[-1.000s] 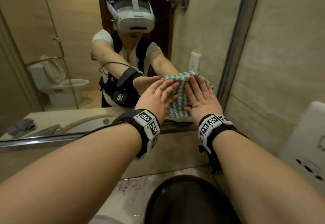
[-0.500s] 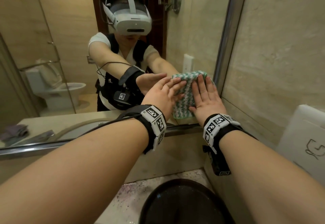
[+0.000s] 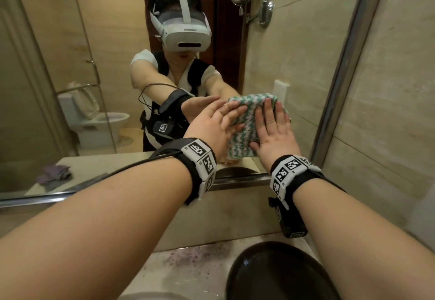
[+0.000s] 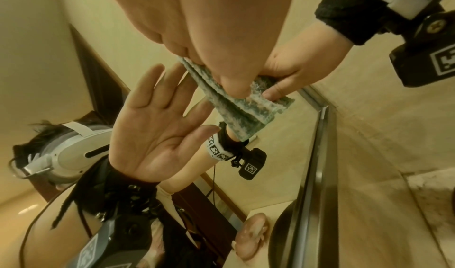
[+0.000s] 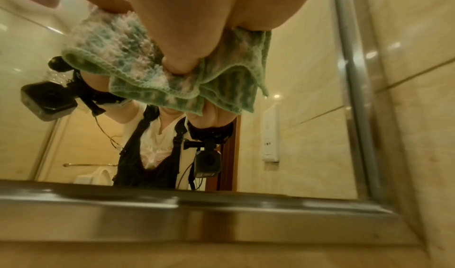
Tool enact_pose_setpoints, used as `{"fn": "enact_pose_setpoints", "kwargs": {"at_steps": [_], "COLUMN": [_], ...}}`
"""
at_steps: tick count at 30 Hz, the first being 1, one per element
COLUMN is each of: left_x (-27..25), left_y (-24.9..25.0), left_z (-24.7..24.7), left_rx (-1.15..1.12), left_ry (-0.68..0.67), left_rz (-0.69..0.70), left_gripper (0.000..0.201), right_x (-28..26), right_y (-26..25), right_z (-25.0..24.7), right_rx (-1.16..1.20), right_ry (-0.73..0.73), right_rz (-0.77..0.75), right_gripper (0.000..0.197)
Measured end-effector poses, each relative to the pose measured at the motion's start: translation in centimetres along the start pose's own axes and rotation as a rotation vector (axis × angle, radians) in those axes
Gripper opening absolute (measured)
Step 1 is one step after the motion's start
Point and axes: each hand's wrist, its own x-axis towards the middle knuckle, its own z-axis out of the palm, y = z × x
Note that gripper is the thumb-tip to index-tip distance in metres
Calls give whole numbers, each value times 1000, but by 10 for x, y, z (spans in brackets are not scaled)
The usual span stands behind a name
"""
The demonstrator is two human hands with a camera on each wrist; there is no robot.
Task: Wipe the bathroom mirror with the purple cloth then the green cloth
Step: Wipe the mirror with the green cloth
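Note:
A folded green and white cloth (image 3: 244, 132) lies flat against the mirror (image 3: 89, 68) near its lower right corner. My left hand (image 3: 216, 125) presses its left part with straight fingers. My right hand (image 3: 273, 130) presses its right part, fingers spread and flat. In the right wrist view the green cloth (image 5: 138, 64) bunches under my palm against the glass. In the left wrist view the green cloth (image 4: 236, 105) shows edge-on under my fingertips. The purple cloth (image 3: 55, 173) appears only as a reflection, lying crumpled on the counter at the left.
A steel mirror frame (image 3: 237, 180) runs along the bottom and up the right side (image 3: 343, 71). Beige tiled wall (image 3: 386, 101) stands right of it. A dark round basin (image 3: 277, 273) sits on the speckled counter (image 3: 188, 266) below my arms.
Both hands with the green cloth have slid a little up and to the right along the glass, staying flat on it.

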Motion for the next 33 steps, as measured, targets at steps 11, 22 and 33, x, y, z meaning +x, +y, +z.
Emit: {"fn": "enact_pose_setpoints", "kwargs": {"at_steps": [11,22,33], "left_x": [-86,-129,-113], "left_y": [-74,-123,-105], "left_z": [58,82,73], "left_rx": [75,67,17], "left_ry": [26,13,5], "left_rz": [-89,-133,-166], "left_gripper": [58,57,56], "right_x": [8,14,17], "right_y": [-118,-192,-163], "right_z": [-28,-41,-42], "right_rx": [0,-8,-84], "right_ry": [65,92,74], "right_rz": [-110,-80,-149], "right_gripper": [80,77,82]}}
